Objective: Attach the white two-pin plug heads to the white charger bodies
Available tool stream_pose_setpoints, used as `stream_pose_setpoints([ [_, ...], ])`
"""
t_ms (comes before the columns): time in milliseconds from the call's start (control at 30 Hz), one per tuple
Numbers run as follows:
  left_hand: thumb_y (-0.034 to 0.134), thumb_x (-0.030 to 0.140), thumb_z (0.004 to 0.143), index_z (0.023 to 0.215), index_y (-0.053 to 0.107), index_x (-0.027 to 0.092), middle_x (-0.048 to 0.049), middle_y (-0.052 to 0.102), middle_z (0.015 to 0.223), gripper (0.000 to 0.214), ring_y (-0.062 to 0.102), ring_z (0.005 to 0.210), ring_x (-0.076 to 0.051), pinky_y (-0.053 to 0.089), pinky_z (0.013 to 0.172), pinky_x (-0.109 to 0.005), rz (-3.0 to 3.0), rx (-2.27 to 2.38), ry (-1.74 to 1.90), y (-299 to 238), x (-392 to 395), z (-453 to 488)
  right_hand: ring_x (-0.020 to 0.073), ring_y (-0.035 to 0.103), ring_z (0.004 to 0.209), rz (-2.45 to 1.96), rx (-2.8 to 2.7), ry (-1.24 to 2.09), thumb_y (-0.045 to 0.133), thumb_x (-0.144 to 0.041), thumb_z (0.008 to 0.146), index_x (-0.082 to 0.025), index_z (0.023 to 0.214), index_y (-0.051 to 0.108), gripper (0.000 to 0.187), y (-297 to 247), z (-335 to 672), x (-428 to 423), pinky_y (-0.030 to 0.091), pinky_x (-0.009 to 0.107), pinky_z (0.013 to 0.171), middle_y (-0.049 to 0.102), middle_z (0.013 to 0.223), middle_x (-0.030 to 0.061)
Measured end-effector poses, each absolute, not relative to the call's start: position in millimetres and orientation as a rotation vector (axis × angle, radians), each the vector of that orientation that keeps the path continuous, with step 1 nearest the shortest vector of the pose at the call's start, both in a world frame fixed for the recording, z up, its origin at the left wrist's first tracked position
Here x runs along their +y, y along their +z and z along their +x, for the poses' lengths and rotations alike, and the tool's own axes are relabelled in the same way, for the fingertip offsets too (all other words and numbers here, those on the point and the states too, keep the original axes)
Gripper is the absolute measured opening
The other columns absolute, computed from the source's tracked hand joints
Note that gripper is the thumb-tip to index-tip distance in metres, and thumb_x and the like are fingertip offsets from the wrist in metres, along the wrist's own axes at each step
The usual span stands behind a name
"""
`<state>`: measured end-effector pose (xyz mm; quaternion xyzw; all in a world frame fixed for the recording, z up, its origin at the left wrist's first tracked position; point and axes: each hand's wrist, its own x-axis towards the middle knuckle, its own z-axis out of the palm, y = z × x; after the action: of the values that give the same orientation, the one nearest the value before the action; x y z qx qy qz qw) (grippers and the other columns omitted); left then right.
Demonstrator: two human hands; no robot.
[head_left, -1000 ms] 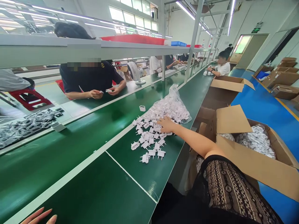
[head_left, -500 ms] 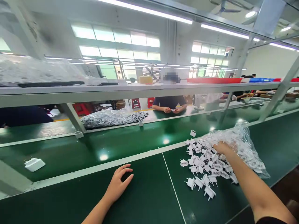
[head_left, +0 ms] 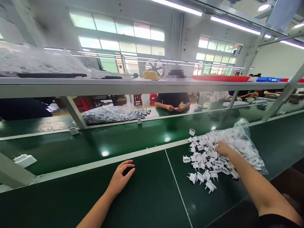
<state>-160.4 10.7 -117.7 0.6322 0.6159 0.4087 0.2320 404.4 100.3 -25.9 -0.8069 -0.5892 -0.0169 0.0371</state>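
My left hand (head_left: 122, 175) rests above the green bench (head_left: 147, 193), its fingers apart and nothing in them. My right hand (head_left: 223, 148) reaches into a heap of white plug parts with metal pins (head_left: 201, 160), at the mouth of a clear plastic bag (head_left: 249, 145). Its fingers are curled together and point down into the heap. What they hold, if anything, is hidden. More white parts fill the bag. Several loose parts lie at the heap's near side, left of my right forearm.
Beyond a pale rail, a green belt (head_left: 123, 144) carries a white plug housing (head_left: 26, 160) and a white oval part (head_left: 192, 132). A shelf (head_left: 133, 89) on posts crosses in front. Across the belt sit a co-worker (head_left: 173, 101) and a bag of grey parts (head_left: 109, 115).
White pieces on the belt have shifted left past the post. My view has tipped slightly down. Both hands keep nearly the same place, the right still at the heap.
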Motion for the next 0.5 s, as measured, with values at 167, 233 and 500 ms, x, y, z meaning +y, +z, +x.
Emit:
stream_pose_setpoints([
  [167,0.064,0.066,0.080,0.100,0.079,0.024,-0.0137,0.068,0.141,0.049,0.059,0.137,-0.044,0.046,0.118,-0.066,1.699,1.697,1.045,-120,10,-168,0.0253,0.069,0.117,-2.554,-1.961,0.225,0.067,-0.040,0.104,-0.020,0.135,0.065,0.037,-32,414,80,0.061,0.047,0.099,0.065,0.139,0.0118],
  [233,0.067,0.065,0.081,0.102,0.078,0.025,-0.0108,0.068,0.142,0.047,0.058,0.139,-0.044,0.047,0.118,-0.065,1.661,1.697,1.044,-123,11,-173,0.0263,0.069,0.118,-2.557,-1.979,0.295,0.069,-0.040,0.103,-0.019,0.136,0.064,0.040,-33,418,74,0.061,0.049,0.099,0.065,0.138,0.0118],
  [500,0.078,0.062,0.076,0.103,0.080,0.027,-0.0072,0.070,0.139,0.044,0.056,0.142,-0.042,0.059,0.110,-0.053,1.496,1.565,1.095,-126,18,-186,0.0254,0.069,0.117,-2.515,-2.058,0.276,0.067,-0.040,0.103,-0.020,0.135,0.065,0.037,-2,389,85,0.061,0.047,0.099,0.066,0.139,0.0116],
])
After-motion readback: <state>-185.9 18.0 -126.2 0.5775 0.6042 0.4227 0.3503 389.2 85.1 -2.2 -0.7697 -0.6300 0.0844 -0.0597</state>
